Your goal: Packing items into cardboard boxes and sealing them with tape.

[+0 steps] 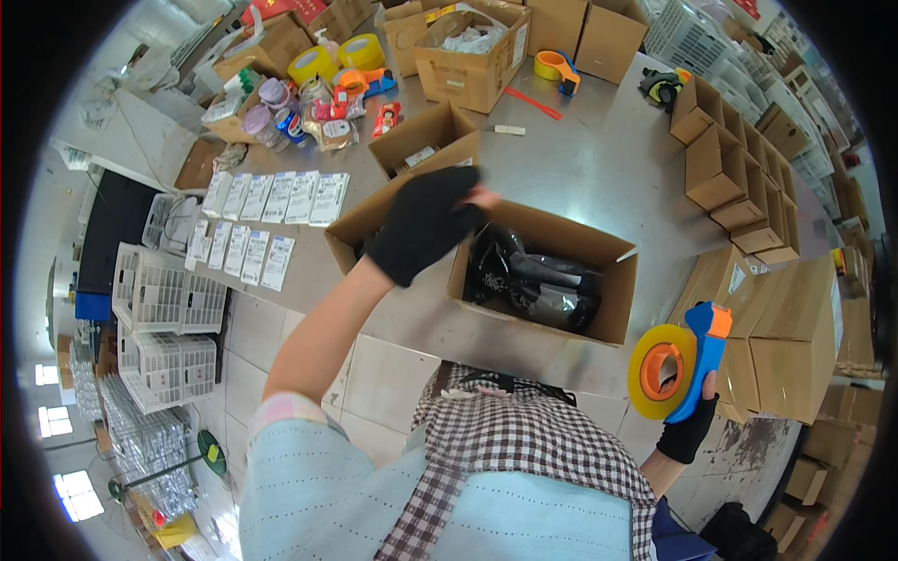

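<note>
My left hand (435, 221), in a black fingerless glove, is over the near edges of the open cardboard boxes; its fingertips are blurred, and whether it grips anything is unclear. Right of it, an open cardboard box (544, 322) holds black plastic-wrapped items (547, 280). Another open box (347, 231) lies partly hidden beneath the left hand. A smaller open box (456, 133) behind has small items inside. My right hand (691, 424), also gloved, holds a blue and orange tape dispenser (708, 350) with a roll of yellowish tape, beyond the table's near edge.
Labels bearing writing (280, 200) lie in two rows at left. Tape rolls (361, 52), snacks and a cup (263, 126) stand behind them. A red strip tool (533, 104) and a second tape dispenser (558, 70) lie at the back. Small open boxes (715, 168) and closed cartons (793, 336) stand at right.
</note>
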`<state>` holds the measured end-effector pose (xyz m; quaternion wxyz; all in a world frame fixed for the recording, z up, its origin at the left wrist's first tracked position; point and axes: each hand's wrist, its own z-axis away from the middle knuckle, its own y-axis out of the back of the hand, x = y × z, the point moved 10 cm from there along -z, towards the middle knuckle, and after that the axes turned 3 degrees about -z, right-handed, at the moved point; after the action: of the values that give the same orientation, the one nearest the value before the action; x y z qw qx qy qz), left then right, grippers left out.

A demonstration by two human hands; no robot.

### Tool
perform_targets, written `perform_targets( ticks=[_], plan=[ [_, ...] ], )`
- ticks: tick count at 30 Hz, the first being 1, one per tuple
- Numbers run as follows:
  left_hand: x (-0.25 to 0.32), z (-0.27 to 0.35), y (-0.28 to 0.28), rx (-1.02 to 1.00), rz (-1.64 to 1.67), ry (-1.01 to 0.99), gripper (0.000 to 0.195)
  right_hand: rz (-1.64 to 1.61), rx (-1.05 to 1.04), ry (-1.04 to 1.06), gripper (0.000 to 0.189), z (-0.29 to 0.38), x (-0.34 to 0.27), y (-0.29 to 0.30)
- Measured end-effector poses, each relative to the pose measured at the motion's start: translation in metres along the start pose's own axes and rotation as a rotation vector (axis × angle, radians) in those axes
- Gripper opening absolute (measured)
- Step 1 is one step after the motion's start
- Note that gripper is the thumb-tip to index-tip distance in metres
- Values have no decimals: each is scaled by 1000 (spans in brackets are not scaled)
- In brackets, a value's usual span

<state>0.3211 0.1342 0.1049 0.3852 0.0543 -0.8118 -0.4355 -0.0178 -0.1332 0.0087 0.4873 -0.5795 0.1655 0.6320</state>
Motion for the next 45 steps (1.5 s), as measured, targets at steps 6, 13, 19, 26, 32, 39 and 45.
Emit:
perform_targets(
  ticks=[6, 13, 19, 26, 32, 39, 45],
  plan=[
    [-50, 62, -89, -472, 1068, 226, 51, -458, -654, -28, 63, -64, 24, -57],
    [16, 87, -104, -842, 283, -371, 44, 545, -943, -97, 63, -53, 84, -171],
    [-37, 92, -84, -380, 248, 446, 40, -296, -381, 37, 77, -77, 17, -144],
    [24, 74, -79, 60, -487, -284, 53, 827, -525, 357, 50, -172, 6, -228],
    [-1, 65, -67, 229, -345, -247, 76, 1441, -1251, 657, 50, -100, 108, -301],
    [-9, 66, -84, -27, -244, -213, 43, 1411, -754, 652, 37, -90, 86, -261],
    [-6, 85, -119, -326, 3, -220, 55, 1364, -632, 610, 41, -74, 85, -222]
  ],
)
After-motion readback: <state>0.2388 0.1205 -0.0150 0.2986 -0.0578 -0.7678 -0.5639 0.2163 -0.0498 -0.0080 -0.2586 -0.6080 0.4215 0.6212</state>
